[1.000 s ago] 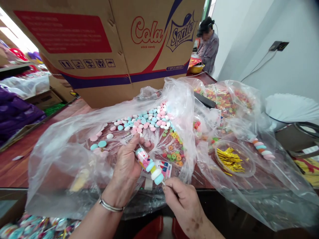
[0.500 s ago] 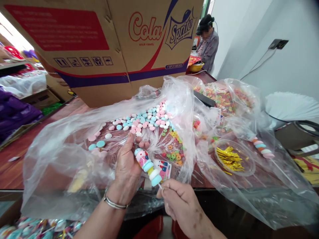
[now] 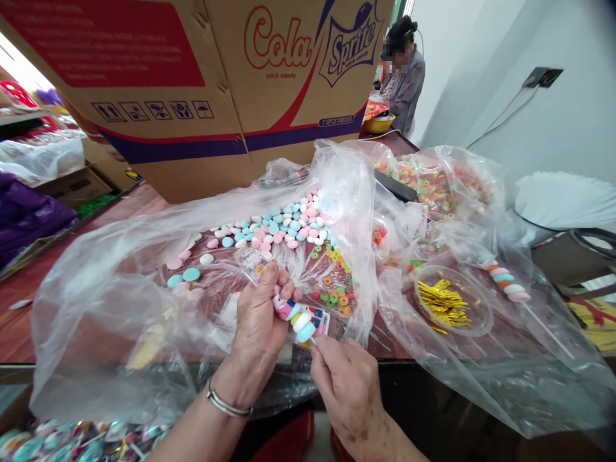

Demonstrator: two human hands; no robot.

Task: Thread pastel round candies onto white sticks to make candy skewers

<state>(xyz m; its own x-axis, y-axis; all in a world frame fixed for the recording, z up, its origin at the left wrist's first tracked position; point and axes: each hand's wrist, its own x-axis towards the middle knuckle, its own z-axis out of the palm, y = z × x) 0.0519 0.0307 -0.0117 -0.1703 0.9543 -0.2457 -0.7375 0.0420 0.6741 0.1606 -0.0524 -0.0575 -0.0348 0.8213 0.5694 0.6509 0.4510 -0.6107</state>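
My left hand (image 3: pixel 261 316) is closed around the upper part of a candy skewer (image 3: pixel 303 326), whose blue, white and yellow pieces show below the fingers. A clear printed wrapper (image 3: pixel 253 258) sticks out above my thumb. Low on the skewer, my right hand (image 3: pixel 347 378) pinches the thin white stick. Behind the skewer lies a flat printed packet (image 3: pixel 321 319), partly covered. Pink, blue and white candies (image 3: pixel 274 228) are heaped on the plastic beyond my hands. Small ring candies (image 3: pixel 337 298) are scattered to their right.
Clear plastic sheeting (image 3: pixel 96 301) covers much of the table. A round tub (image 3: pixel 486 321) holds gold twist ties (image 3: pixel 445 305). Another candy skewer (image 3: pixel 505 282) lies at right. A big carton (image 3: pixel 192 144) stands behind; a person (image 3: pixel 407 77) works farther back. Wrapped candies (image 3: pixel 91 443) fill a box lower left.
My left hand's fingers have closed around the skewer's upper part, and the wrapper's end now shows above the thumb. My right hand keeps its pinch on the stick.
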